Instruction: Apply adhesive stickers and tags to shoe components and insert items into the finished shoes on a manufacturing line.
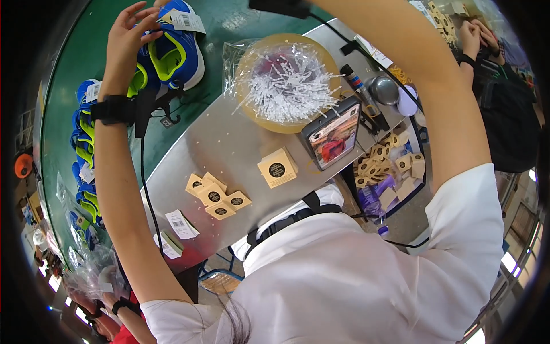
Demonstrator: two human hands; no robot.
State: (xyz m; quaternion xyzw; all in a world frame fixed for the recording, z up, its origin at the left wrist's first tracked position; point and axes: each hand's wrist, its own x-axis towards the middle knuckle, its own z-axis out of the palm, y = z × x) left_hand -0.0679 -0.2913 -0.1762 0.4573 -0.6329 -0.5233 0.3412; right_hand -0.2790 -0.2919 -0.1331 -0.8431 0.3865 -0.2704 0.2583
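Note:
My left hand (127,35) is at the top left, beside a blue shoe (192,49) with a lime-green lining. Its fingers are bent and apart, and nothing shows between them. The fingertips come close to the shoe's tongue; whether they touch it I cannot tell. A white tag (188,22) lies over the top of this shoe. Partly behind my left wrist sits a second blue shoe (137,80), with a black hook-shaped hanger (169,119) below the pair. My right forearm runs out past the top edge, so my right hand is out of view.
White tag fasteners (281,86) fill a round yellowish tub (256,121) on the metal table (206,143). A propped phone (332,137), beige cards (277,169) and white tags (181,223) lie nearby. More shoes (86,143) line the left. Other people's hands (478,37) show at the edges.

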